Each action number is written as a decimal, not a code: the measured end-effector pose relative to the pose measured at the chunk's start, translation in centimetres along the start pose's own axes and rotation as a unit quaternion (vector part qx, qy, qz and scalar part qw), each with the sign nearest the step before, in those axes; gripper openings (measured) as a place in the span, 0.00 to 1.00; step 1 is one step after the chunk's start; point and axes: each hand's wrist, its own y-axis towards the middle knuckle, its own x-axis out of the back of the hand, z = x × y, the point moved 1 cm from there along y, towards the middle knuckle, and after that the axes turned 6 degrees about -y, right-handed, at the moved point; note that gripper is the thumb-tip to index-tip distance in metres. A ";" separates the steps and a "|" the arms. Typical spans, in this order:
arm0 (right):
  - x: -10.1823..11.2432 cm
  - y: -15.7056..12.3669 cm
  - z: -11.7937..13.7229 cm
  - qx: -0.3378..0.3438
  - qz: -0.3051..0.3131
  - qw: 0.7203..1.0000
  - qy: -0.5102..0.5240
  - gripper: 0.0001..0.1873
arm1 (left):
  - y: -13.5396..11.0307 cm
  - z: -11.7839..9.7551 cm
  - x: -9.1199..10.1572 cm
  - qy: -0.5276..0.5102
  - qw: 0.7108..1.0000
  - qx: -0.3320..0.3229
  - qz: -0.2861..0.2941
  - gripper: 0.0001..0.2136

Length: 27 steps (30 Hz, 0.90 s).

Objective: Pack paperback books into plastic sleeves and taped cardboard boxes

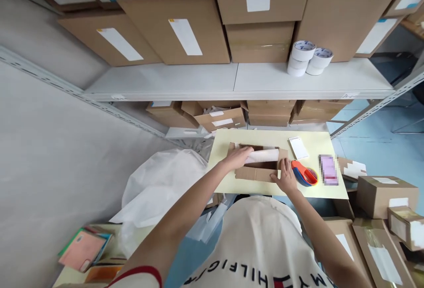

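The left hand (239,157) curls around a white roll (265,155) in the cardboard box (255,174). The right hand (286,177) lies spread on its near wall

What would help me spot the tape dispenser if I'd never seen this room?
Find the pale yellow table in front of the shelf, with an open cardboard box on it. Just right of that box, by the person's right hand, lies the tape dispenser. It alone is orange and blue; its neighbours are a white pad and a pink item.
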 end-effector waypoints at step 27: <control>6.9 9.6 0.4 0.090 0.068 0.993 0.014 0.32 | -5.1 6.2 -7.8 -0.406 0.804 0.258 -0.348 0.24</control>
